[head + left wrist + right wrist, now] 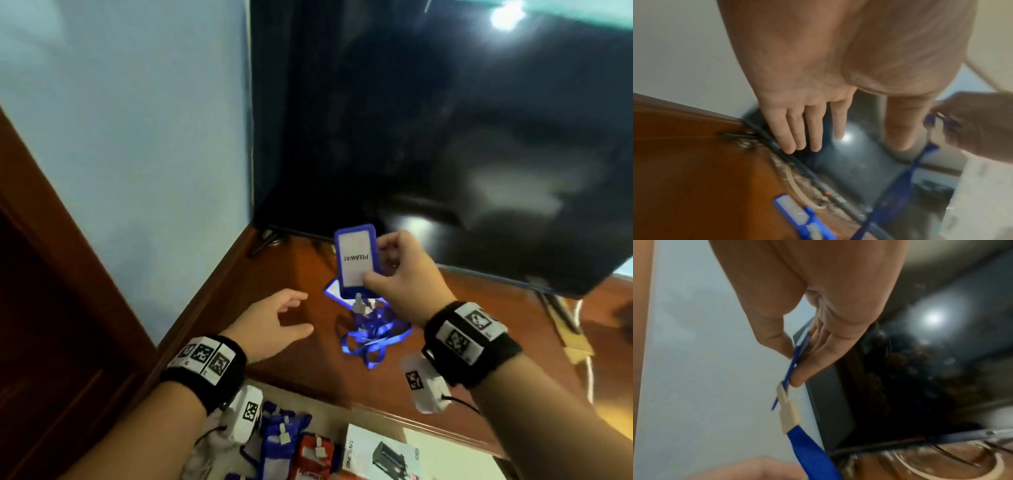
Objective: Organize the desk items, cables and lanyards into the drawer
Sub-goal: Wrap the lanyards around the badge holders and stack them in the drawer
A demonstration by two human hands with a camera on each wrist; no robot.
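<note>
Nearest, below both wrists, an open drawer (462, 455) holds blue and orange badge holders (301, 448) and a white box (380, 452). Left hand (270, 325) hovers over the wooden tabletop (301, 267), grip wide, fingers spread, holding nothing. To its right, the right hand (404, 274) pinches a blue badge holder (356, 260) upright, thumb on its front. Beneath that grip a blue lanyard (373, 332) trails to a loose pile on the tabletop. A second badge holder (797, 214) lies flat beneath. Beyond stands a dark screen (445, 120).
</note>
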